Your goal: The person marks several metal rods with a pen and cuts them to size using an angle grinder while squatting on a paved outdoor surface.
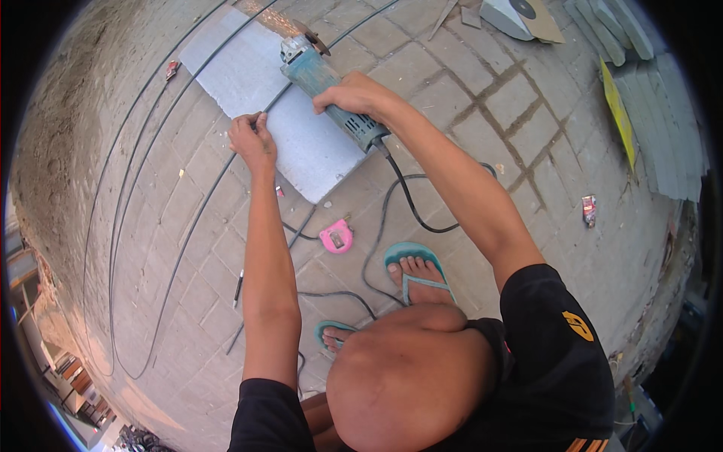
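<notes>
My right hand (355, 96) is wrapped round the body of a teal angle grinder (316, 74), whose disc end points away from me. Orange sparks (273, 21) spray to the left from the disc. With closed fingers, my left hand (254, 141) grips a thin dark metal rod (277, 98), which runs slantwise over a pale flat slab (312, 154) and under the grinder. The exact point where the disc meets the rod is hard to make out. A black power cord (410, 209) trails from the grinder's back toward my sandalled feet.
A pink tape measure (336, 236) and a dark pen-like stick (238, 288) lie on the paving. Several long bent rods (124, 203) curve along the left, near a sand heap (49, 151). Grey slabs (659, 128) and a yellow sheet (617, 113) stand at the right.
</notes>
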Available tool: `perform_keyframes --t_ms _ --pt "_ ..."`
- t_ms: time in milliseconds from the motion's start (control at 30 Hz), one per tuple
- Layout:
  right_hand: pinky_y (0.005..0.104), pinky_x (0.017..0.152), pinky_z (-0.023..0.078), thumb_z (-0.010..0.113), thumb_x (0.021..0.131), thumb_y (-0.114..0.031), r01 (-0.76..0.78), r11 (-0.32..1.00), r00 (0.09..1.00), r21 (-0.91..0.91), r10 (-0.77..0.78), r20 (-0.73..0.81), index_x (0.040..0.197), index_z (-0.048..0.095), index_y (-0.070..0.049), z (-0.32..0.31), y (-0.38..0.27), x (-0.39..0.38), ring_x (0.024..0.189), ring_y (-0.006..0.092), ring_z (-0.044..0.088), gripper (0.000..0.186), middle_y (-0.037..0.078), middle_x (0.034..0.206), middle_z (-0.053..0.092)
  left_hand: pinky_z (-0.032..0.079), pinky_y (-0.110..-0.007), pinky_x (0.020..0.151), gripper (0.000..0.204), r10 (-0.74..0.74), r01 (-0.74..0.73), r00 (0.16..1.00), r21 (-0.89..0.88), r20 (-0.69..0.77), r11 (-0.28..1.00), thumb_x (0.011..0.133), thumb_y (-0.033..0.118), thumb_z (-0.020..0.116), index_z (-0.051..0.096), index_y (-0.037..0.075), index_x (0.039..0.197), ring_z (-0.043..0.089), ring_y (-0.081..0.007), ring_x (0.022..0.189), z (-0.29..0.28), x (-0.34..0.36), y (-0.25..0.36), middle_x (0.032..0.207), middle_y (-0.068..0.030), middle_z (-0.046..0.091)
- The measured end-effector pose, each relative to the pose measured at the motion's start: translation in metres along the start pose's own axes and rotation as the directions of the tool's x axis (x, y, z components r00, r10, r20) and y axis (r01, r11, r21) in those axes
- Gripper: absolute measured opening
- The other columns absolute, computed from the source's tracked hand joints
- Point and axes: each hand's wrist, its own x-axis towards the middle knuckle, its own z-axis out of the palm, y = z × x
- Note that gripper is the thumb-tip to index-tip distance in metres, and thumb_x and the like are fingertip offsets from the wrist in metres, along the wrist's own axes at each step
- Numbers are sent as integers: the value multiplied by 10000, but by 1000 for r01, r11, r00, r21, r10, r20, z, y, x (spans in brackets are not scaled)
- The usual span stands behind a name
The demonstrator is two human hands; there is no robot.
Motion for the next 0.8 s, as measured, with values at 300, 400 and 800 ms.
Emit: perform_keyframes --t_ms 300,400,800 --pt "341 602 480 781 591 -312 -16 1000 1000 -12 16 18 808 684 81 -3 -2 -6 682 248 622 459 177 814 669 360 -508 864 158 -9 9 1000 9 17 1000 864 239 696 675 100 937 543 -296 996 1 1 -1 1009 -49 629" --pt "339 599 478 779 592 -311 -12 1000 1000 5 12 19 800 683 79 -2 0 -6 677 245 619 452 176 807 668 358 -509 865 163 -10 10 1000 18 21 1000 864 243 695 675 98 937 543 -296 998 0 1 -2 1009 -51 628" --pt "343 661 502 789 551 -325 -42 999 999 -15 42 15 818 683 94 -2 -3 -4 762 268 642 507 212 894 679 360 -502 856 164 -8 8 1000 4 11 1000 867 246 692 672 93 920 551 -285 961 1 0 -2 1001 -47 623"
